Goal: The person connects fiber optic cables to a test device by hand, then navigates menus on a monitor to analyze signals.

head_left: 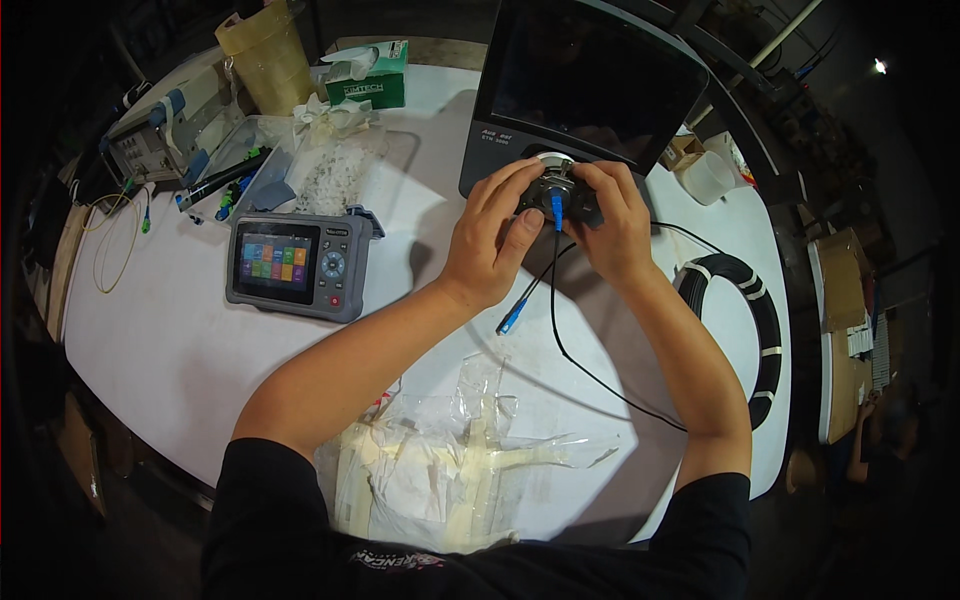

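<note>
My left hand [493, 238] and my right hand [618, 222] grip opposite sides of a round metal connector holder [553, 180] below the dark screen of a black inspection device [590, 75]. Fingers of both hands curl over its rim, partly hiding it. A blue fiber connector [557, 203] sits upright in the middle of the holder, its black cable [554, 300] running down toward me. Below my left hand, a second blue connector [512, 318] lies on a short black lead, touched by neither hand.
Right of my right forearm lies a coil of black cable [768, 350]. A grey handheld tester [298, 268] with a lit colour screen stands at left. Behind it are a clear plastic tray [250, 135], a green tissue box [385, 88] and tape rolls [268, 60]. Taped plastic film [430, 470] covers the near edge.
</note>
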Available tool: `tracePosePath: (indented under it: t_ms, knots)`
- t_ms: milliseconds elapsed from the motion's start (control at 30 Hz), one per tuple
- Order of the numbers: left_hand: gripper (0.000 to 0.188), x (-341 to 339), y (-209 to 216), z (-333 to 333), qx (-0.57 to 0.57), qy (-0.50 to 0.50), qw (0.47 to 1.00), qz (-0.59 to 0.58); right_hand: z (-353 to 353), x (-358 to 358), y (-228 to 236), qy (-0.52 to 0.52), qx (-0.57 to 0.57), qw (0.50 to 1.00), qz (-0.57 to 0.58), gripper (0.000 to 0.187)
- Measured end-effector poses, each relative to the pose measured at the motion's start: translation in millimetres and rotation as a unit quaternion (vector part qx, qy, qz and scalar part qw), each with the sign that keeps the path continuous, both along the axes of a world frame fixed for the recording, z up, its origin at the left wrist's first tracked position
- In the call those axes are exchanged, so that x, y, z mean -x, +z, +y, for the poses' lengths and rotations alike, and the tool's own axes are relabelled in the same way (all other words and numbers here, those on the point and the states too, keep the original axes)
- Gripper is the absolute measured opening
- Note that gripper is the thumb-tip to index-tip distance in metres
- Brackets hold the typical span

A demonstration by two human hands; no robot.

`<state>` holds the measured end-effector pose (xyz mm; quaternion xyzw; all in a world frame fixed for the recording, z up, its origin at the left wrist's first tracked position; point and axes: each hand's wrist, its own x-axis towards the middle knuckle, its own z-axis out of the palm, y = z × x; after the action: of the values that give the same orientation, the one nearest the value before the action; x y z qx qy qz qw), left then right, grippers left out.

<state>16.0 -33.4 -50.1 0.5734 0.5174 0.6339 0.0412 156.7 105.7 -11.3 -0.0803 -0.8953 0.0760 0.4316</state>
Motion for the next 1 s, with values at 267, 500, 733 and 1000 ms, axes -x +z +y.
tracePosePath:
  t_ms: [267, 500, 733, 1000]
  knots:
    - [0.059, 0, -4, 1, 0.002, 0.007, 1.0, 0.023, 1, 1, -1, 0.002, -0.014, 1.0, 0.011, 0.061]
    - [0.061, 2, -3, -1, 0.002, 0.001, 0.999, 0.036, -2, 1, -3, 0.0, -0.006, 1.0, 0.013, 0.061]
    - [0.057, -1, -11, -3, 0.007, -0.023, 0.999, -0.037, -30, -8, 12, -0.012, -0.026, 0.997, 0.066, 0.058]
    - [0.047, 9, -8, -14, 0.032, -0.041, 0.983, -0.174, -86, -21, 45, 0.121, -0.12, 0.985, -0.003, 0.03]
